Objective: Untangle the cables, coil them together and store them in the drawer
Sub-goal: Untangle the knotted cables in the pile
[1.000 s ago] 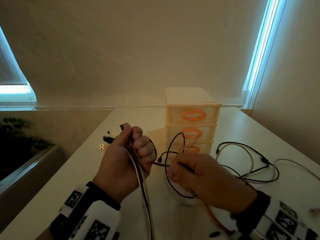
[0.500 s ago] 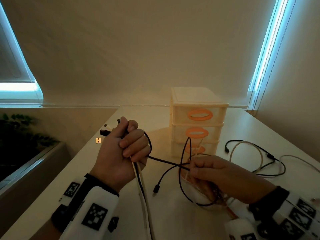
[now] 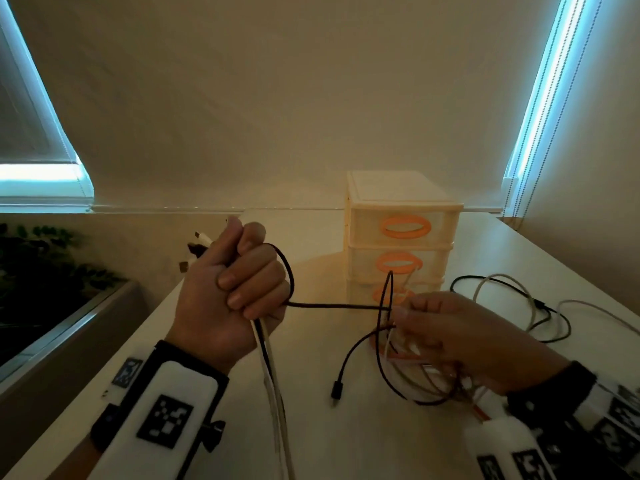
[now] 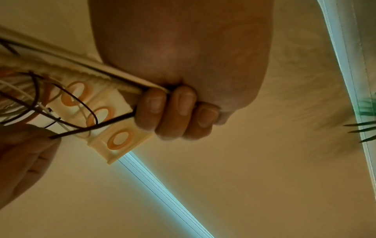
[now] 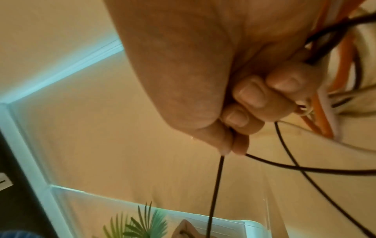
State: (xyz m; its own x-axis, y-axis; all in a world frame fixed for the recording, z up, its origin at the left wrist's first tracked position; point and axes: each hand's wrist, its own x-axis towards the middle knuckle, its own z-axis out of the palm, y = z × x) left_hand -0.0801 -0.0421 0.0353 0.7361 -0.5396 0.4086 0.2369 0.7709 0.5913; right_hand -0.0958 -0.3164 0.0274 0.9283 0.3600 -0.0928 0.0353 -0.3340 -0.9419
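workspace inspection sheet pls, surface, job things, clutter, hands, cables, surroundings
surface: pale table, lit dimly.
job's things: three-drawer unit with orange handles, all drawers closed.
clutter: nothing seen.
hands: left hand grips a bundle of cable ends; right hand pinches the black cable and holds loose loops.
cables: black cable taut between both hands; white cables hang from the left hand; more cables lie loose on the table at right.
surroundings: wall, window blinds, plant at left.

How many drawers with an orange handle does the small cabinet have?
3, stacked in the drawer cabinet: top drawer, middle drawer, bottom drawer, partly hidden behind the black cable.
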